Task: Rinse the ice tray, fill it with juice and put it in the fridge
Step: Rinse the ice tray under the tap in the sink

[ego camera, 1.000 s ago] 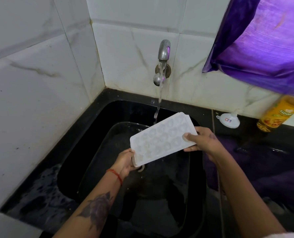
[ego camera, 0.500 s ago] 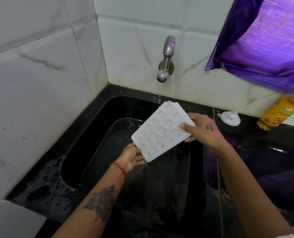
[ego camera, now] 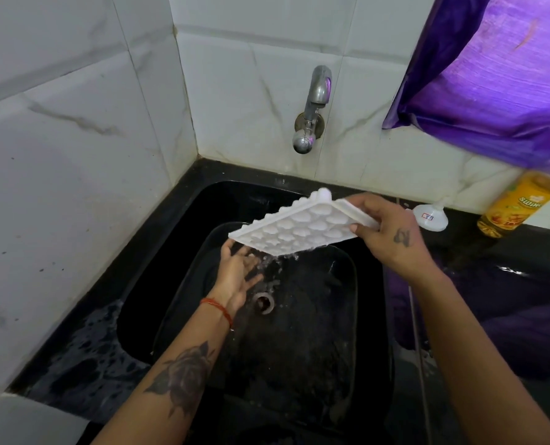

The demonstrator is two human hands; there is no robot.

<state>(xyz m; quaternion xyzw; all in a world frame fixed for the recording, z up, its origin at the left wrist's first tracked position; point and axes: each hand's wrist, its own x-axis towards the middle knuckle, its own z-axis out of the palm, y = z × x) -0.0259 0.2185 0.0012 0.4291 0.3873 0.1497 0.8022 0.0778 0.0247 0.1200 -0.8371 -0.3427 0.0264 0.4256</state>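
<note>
The white ice tray hangs over the black sink, turned so its bumpy underside faces me, with water spilling off its lower edge. My right hand grips the tray's right end. Just under the tray's left corner, my left hand is open with fingers spread and holds nothing. A bottle of orange juice stands on the counter at the far right. No water runs from the metal tap on the tiled wall.
A small white funnel lies on the black counter beside the bottle. A purple curtain hangs at the upper right. White marble tiles wall in the left and back. The drain shows below my left hand.
The tap's stream has stopped. My left hand let go of the tray and dropped beneath it. My right hand flipped the tray over, and water pours out of it.
</note>
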